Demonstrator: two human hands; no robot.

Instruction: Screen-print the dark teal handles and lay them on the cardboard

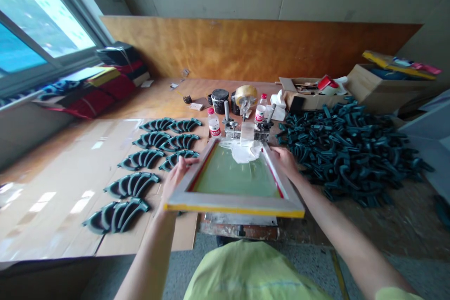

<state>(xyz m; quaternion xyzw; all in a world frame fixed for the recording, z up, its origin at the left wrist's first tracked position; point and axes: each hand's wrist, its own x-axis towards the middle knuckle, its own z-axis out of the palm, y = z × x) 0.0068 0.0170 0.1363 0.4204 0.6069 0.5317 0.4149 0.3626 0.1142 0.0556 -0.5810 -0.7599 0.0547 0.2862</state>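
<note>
A screen-printing frame (234, 200) with grey bars, a yellow front edge and green mesh is in front of me, tilted up at its near end. White ink (245, 153) lies pooled on the mesh at the far end. My left hand (176, 176) grips the left bar, with some of its fingers hidden by the bar. On the opposite bar, my right hand (285, 161) has its fingers closed at the edge. A metal clamp stand (232, 129) with upright posts stands at the frame's far end. Beneath the frame, a pale metal base (242, 219) shows.
Dark green curved parts (131, 185) sit in fanned groups on cardboard at left. A big heap of similar parts (344, 150) covers the right. Behind the stand are bottles (213, 124), a black tub (220, 101) and a tape roll (246, 96); cardboard boxes (376, 91) stand back right.
</note>
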